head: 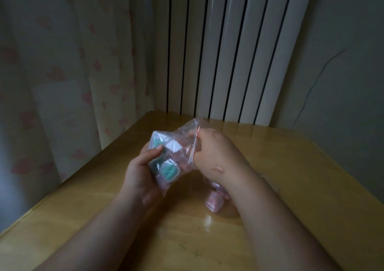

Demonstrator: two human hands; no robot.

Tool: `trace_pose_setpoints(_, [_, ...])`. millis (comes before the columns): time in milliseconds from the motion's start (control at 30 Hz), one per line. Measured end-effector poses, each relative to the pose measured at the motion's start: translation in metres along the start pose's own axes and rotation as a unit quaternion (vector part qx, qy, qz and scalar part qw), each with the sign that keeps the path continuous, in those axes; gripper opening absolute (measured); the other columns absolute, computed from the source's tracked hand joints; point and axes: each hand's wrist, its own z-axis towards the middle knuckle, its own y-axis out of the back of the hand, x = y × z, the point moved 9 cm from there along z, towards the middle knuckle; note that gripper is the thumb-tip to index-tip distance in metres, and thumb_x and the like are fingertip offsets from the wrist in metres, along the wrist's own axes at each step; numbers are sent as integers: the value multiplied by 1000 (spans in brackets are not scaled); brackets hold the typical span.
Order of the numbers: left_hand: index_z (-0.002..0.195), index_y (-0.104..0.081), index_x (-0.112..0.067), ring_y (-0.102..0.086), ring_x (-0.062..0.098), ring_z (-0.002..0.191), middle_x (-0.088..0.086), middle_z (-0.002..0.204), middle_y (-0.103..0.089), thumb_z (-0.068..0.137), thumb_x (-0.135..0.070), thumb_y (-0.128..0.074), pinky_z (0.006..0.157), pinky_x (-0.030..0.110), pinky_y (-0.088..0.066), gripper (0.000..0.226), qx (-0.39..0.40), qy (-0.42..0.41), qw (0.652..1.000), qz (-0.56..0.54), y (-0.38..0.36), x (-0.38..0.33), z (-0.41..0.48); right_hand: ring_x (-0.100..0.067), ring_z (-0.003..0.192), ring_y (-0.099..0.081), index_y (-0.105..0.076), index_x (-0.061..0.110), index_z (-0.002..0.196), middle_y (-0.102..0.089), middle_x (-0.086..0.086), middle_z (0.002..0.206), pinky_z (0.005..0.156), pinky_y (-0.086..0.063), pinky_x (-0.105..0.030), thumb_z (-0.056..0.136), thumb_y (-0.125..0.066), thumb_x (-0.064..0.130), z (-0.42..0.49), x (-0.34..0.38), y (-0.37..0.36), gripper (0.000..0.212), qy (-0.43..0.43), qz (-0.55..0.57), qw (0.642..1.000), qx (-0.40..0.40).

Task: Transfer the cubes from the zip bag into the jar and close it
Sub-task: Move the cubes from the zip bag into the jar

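Glossy yellow wood table (pixel 280 166), back corner tucked against a ribbed white radiator (pixel 228 48) and a heart-print curtain (pixel 62 73); you have bare tabletop on both sides. Your left hand (pixel 141 173) cups the crinkly clear zip bag (pixel 176 144) from below, thumb pressed on its side. Rounded-edge cubes (pixel 170 171) show through the film, teal and white. Your right hand (pixel 214 148) reaches into the bag mouth at the red zip strip; fingers hidden, can't tell their grip. Under your right wrist, probably the clear jar (pixel 214 203) with pink cubes inside, blurred.
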Motion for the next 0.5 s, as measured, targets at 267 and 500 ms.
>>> trace_pose_setpoints(267, [139,-52,-9,-73,32,84,18,105,-72,42,-11,-88,66,43,-61,103,19,-2,1000,8,-5,1,-2,-14,76,-59,-65,23,89,-61,8,82,61,-50,-26,88,-63,19,-2,1,3,4,-13,35,999,-30])
trace_pose_setpoints(500, [141,-50,-8,-73,32,84,19,109,-69,31,-12,-94,67,42,-59,119,3,-1,1000,4,-3,-1,-1,-14,90,-60,-58,27,113,-61,10,104,73,-53,-27,84,-74,32,2,1,-3,34,-17,46,997,-62])
